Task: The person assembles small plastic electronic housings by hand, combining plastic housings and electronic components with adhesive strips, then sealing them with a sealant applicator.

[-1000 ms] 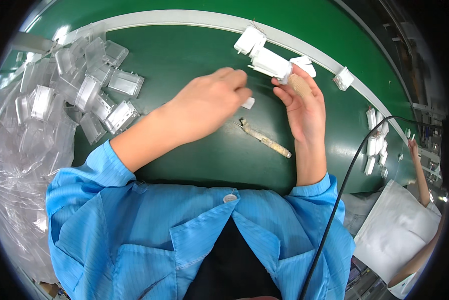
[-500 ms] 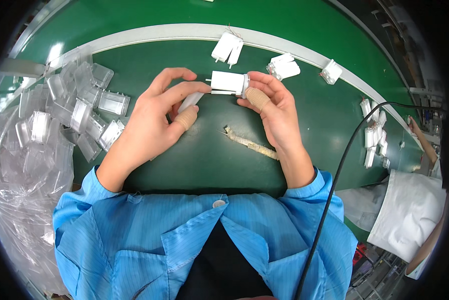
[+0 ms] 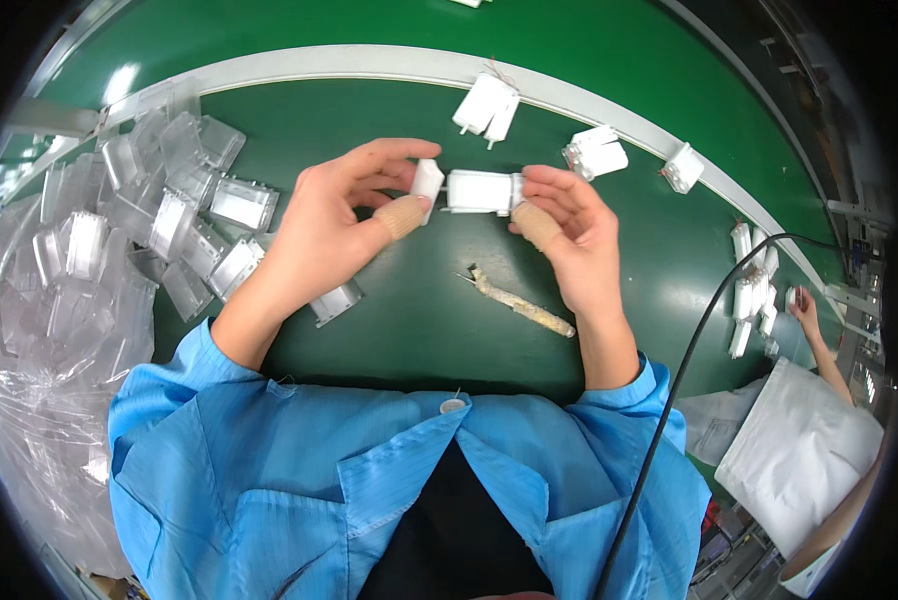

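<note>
Between the fingers and taped thumb of my left hand [image 3: 344,215] is a small white plastic cap-like piece [image 3: 426,185], held on edge. My right hand [image 3: 574,225] pinches the right end of a white rectangular plastic housing [image 3: 479,192], which lies level with a ring-like rim near the fingers. The housing's left end faces the cap-like piece, with a narrow gap between them. Below both hands, a thin-tipped tool [image 3: 522,306] with a handle wrapped in worn, yellowish tape rests on the green table [image 3: 424,320].
Clear plastic housings [image 3: 209,205] lie heaped at the left, beside a large transparent bag [image 3: 49,400]. White units [image 3: 487,105] stand along a pale raised strip [image 3: 369,62]. A black cable [image 3: 674,390] hangs at right, near a co-worker's hand [image 3: 804,310] and more white parts [image 3: 754,290].
My left hand has turned the small white piece from slanted to upright, facing the housing's end. The housing has rolled to show a broader side. At far right, the co-worker's hand reaches further in.
</note>
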Available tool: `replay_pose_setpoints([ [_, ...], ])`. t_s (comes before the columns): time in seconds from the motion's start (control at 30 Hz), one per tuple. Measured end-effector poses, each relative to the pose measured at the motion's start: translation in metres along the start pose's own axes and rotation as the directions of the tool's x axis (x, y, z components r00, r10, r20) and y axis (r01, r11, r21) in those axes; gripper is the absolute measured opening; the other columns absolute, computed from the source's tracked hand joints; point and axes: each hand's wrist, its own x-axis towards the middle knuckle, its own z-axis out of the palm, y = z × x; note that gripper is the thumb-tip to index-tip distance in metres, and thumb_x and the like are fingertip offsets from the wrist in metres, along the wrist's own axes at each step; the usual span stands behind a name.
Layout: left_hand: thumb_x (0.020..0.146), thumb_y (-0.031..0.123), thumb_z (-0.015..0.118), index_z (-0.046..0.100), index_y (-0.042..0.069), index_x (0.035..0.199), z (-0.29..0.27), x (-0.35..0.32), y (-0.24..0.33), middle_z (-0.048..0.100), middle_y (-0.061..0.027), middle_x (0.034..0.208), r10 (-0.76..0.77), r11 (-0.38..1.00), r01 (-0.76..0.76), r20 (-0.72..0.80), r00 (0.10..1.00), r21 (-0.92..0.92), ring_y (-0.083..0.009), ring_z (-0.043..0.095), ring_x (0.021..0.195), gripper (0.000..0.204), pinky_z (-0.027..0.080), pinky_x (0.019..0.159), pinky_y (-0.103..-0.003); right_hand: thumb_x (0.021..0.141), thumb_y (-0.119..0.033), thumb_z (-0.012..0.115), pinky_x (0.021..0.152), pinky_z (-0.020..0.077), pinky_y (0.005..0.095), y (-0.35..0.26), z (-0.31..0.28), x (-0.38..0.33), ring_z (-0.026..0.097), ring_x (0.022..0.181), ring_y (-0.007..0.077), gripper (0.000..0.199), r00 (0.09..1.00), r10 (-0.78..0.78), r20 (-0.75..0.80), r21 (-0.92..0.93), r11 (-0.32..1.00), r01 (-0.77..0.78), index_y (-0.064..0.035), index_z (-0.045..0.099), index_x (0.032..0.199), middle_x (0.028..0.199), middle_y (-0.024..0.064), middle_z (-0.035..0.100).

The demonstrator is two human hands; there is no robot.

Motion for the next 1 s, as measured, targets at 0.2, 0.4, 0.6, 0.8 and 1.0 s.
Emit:
replay_pose_setpoints([
  [0.2,0.084,-0.003,0.058,0.056,0.001,0.121,0.005,-0.002,-0.006,0.063,-0.0064,0.094,-0.080,0.986,0.087,0.050,0.996,-0.144,-0.0113,0.061,0.090,0.037,0.048,0.079,-0.023,0.083,0.002,0.060,0.074,0.0548,0.0307,-0.009,-0.002,0.004,0.062,0.090,0.0175,0.032,0.992,-0.097,-0.087,0.121,0.987,0.107,0.0043,0.055,0.114,0.103,0.0121,0.062],
  [0.4,0.082,-0.001,0.060,0.058,-0.001,0.114,0.007,-0.006,0.007,0.064,-0.0096,0.093,-0.044,0.999,0.042,-0.090,0.995,-0.032,-0.0110,0.060,0.084,0.032,0.049,0.078,-0.024,0.085,-0.001,0.060,0.079,0.0550,0.0320,-0.015,0.011,0.006,0.064,0.089,0.0218,0.031,0.999,0.006,-0.042,0.246,0.969,0.005,0.0046,0.054,0.115,0.102,0.0140,0.063],
  [0.6,0.075,0.003,0.065,0.057,0.002,0.098,0.002,-0.003,-0.007,0.064,-0.0100,0.090,0.325,0.926,-0.253,-0.249,0.912,0.282,-0.0173,0.064,0.078,0.025,0.052,0.064,-0.028,0.085,-0.002,0.060,0.080,0.0548,0.0323,-0.011,0.017,0.005,0.064,0.089,0.0207,0.030,0.999,0.032,-0.019,0.239,0.971,-0.027,0.0034,0.054,0.114,0.101,0.0123,0.062],
  [0.8,0.073,0.003,0.068,0.058,0.006,0.093,0.005,-0.003,-0.007,0.060,-0.0053,0.089,0.423,0.883,-0.327,-0.266,0.866,0.338,-0.0181,0.063,0.076,0.022,0.052,0.062,-0.028,0.086,-0.004,0.061,0.078,0.0552,0.0309,-0.008,0.029,0.008,0.063,0.087,0.0182,0.029,0.992,0.115,0.055,0.353,0.927,-0.127,0.0023,0.055,0.113,0.099,0.0104,0.062],
  [1.0,0.072,0.001,0.068,0.059,0.005,0.089,0.007,0.000,-0.012,0.059,-0.0065,0.089,0.552,0.787,-0.439,-0.179,0.814,0.434,-0.0203,0.062,0.072,0.019,0.051,0.061,-0.029,0.088,-0.007,0.059,0.077,0.0554,0.0301,-0.013,0.034,0.009,0.062,0.085,0.0163,0.028,0.987,0.105,0.119,0.374,0.916,-0.142,0.0023,0.057,0.114,0.098,0.0093,0.061],
])
